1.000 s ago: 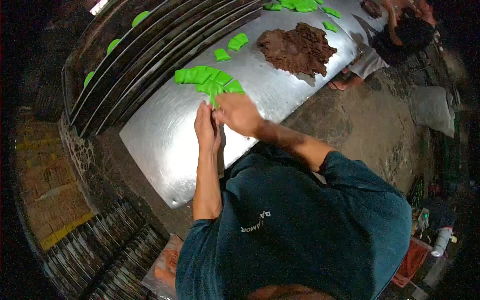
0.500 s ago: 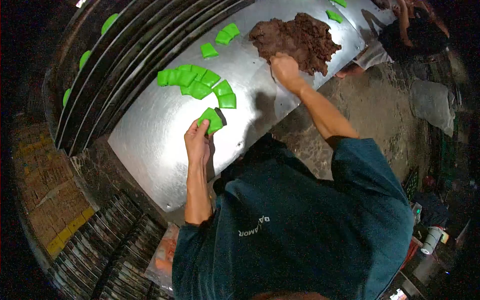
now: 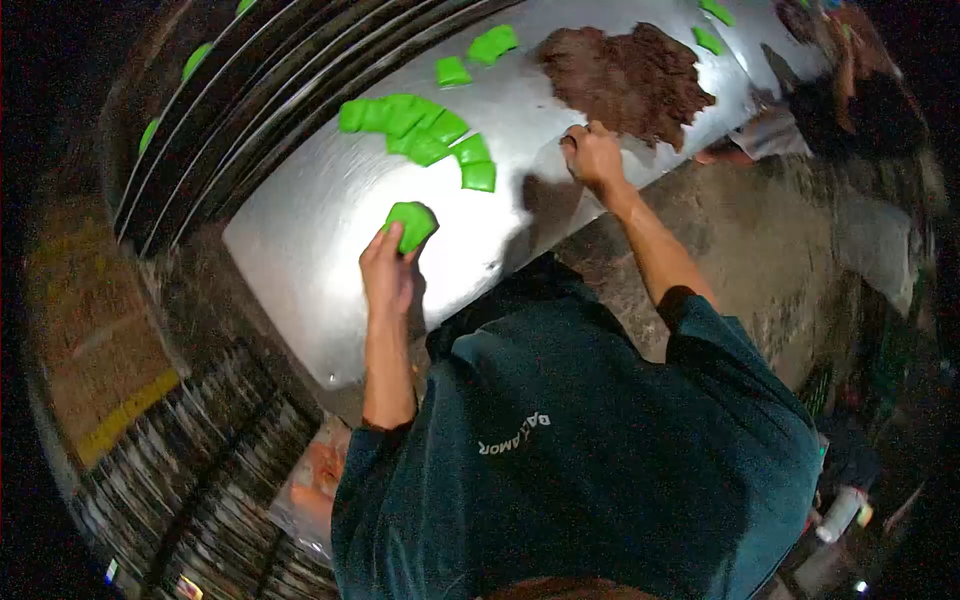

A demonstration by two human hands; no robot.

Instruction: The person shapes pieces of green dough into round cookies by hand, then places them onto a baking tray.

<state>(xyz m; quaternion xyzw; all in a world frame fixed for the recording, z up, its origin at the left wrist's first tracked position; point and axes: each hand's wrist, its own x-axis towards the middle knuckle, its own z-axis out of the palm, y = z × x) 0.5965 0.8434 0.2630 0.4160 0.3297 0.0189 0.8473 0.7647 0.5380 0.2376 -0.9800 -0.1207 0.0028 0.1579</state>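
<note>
My left hand (image 3: 387, 265) grips a green piece (image 3: 411, 226) with a dark underside, held over the metal sheet (image 3: 300, 290). My right hand (image 3: 594, 155) is closed beside the lower edge of the brown, clay-like mass (image 3: 628, 82); a small dark bit shows at its fingers, too small to name. Between and above the hands, a curved cluster of green pieces (image 3: 405, 122) lies on the sheet, with two more pieces (image 3: 476, 172) at its right end.
More green pieces (image 3: 492, 44) lie near the sheet's far edge, and others (image 3: 707, 40) at the upper right. Dark curved racks (image 3: 240, 140) rise at the left. Slatted metal stacks (image 3: 190, 480) stand at lower left. Another person's arm (image 3: 845, 80) shows at upper right.
The view has shifted, moving the sheet and its pieces up and right. My right hand has drawn back from the brown mass to its lower edge. The green piece in my left hand has turned slightly.
</note>
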